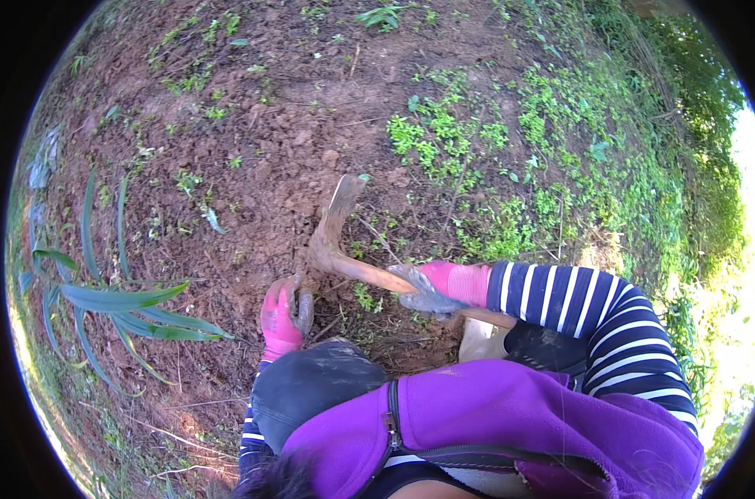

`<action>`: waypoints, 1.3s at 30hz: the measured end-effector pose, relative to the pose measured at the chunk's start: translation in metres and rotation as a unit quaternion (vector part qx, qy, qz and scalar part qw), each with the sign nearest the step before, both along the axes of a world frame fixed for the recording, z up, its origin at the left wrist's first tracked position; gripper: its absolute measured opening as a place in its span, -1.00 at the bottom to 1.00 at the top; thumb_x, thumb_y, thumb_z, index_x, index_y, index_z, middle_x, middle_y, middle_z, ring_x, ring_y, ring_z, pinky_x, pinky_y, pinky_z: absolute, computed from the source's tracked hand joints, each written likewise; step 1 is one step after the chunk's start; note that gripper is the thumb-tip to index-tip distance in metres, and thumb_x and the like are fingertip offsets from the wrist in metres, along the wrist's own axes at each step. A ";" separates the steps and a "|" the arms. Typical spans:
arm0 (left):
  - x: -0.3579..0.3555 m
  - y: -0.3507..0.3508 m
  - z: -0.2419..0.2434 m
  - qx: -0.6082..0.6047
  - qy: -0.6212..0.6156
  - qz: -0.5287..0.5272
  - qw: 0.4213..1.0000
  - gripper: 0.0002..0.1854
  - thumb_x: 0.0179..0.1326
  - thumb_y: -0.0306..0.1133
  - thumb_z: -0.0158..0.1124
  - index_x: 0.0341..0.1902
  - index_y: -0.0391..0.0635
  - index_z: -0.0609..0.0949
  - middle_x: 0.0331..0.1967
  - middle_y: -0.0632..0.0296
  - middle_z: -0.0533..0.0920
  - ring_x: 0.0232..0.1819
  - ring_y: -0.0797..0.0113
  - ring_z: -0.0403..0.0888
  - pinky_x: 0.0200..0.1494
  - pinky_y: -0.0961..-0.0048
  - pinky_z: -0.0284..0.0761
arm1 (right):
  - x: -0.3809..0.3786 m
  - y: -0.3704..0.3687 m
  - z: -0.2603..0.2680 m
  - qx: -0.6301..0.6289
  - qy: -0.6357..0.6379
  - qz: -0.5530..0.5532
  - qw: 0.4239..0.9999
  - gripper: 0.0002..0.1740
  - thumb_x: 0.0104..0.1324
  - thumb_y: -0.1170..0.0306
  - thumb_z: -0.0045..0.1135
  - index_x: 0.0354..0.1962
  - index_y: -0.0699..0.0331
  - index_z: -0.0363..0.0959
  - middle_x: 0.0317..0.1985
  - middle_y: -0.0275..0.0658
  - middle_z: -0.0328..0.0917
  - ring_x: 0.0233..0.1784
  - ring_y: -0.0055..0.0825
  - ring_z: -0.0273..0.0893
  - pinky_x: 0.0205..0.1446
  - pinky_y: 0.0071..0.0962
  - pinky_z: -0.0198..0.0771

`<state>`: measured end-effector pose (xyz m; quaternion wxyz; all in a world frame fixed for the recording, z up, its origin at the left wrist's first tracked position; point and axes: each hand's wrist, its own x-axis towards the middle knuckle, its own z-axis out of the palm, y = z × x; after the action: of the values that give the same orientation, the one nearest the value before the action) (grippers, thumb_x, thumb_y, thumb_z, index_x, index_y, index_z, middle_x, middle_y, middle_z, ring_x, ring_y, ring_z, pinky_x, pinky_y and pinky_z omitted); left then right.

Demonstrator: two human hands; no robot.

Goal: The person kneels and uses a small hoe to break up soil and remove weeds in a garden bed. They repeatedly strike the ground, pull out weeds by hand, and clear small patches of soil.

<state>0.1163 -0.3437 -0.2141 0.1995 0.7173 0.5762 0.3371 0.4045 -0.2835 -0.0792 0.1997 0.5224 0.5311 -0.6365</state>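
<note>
My right hand [432, 288], in a pink glove with a grey coated palm, is wrapped around the wooden handle of a hoe [370, 273]. The handle slants from beside my right leg to the soil-caked metal head [335, 227], which sits low over the broken reddish soil [277, 206]. To the left of the head, my left hand [287, 312] is down at the ground in a matching glove, fingers curled. Its palm side is partly hidden, so whether it holds anything is unclear.
A long-leaved plant [124, 305] grows on the left. Low green weeds [443, 134] spread over the soil ahead and to the right, with dense bushes [695, 125] beyond. My dark-clad knee [318, 380] and a pale boot [477, 340] are close to the hands.
</note>
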 end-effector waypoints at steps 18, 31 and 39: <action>0.021 -0.011 -0.001 0.008 0.001 -0.110 0.994 -0.55 0.02 -0.54 0.32 0.06 -0.09 0.52 -0.17 0.08 0.56 -0.15 0.01 0.56 -0.11 0.17 0.49 | 0.072 0.094 0.008 0.145 0.243 -0.523 0.804 -0.68 0.37 0.19 0.08 -0.13 0.27 0.34 -0.55 -0.45 0.36 -0.67 -0.74 0.29 -0.64 -0.66 0.35; 0.036 -0.018 -0.023 -0.083 0.051 -0.177 0.979 -0.57 0.08 -0.42 0.30 0.08 -0.02 0.52 -0.06 0.07 0.54 -0.07 -0.02 0.53 -0.06 0.14 0.46 | 0.069 0.001 0.022 -0.064 0.231 -0.576 0.782 -0.62 0.33 0.18 0.17 0.01 0.14 0.34 -0.50 -0.44 0.43 -0.65 -0.73 0.36 -0.68 -0.71 0.28; 0.034 -0.026 -0.021 -0.087 0.046 -0.148 0.984 -0.59 0.12 -0.36 0.28 0.09 -0.03 0.51 -0.01 0.10 0.53 -0.05 0.02 0.52 -0.02 0.14 0.43 | 0.034 -0.019 -0.012 -0.144 0.105 -0.602 0.779 -0.58 0.33 0.14 0.15 0.02 0.17 0.32 -0.51 -0.42 0.42 -0.63 -0.64 0.41 -0.56 -0.53 0.46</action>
<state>0.1503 -0.3698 -0.2353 0.2824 0.7892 0.4994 0.2190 0.4388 -0.3025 -0.0916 -0.2079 0.6310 0.0283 -0.7469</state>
